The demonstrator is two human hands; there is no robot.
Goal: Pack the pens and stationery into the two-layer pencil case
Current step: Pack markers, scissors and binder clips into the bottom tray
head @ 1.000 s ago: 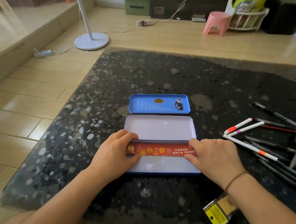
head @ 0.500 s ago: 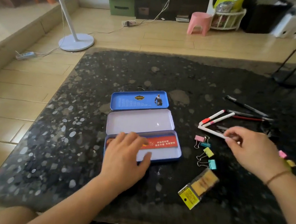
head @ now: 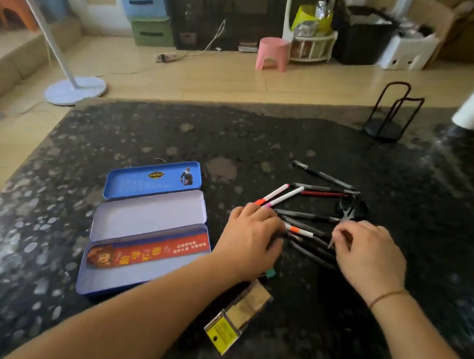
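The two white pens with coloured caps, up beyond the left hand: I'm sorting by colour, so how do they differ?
The white pen with the orange-red cap lies to the left; the white pen with the pink cap lies to its right and reaches a little farther toward the dark pens. Both are slim white barrels, lying nearly parallel, caps toward the left hand.

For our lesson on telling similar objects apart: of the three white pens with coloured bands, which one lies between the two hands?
The white pen with the orange band; the other two white pens lie side by side farther away.
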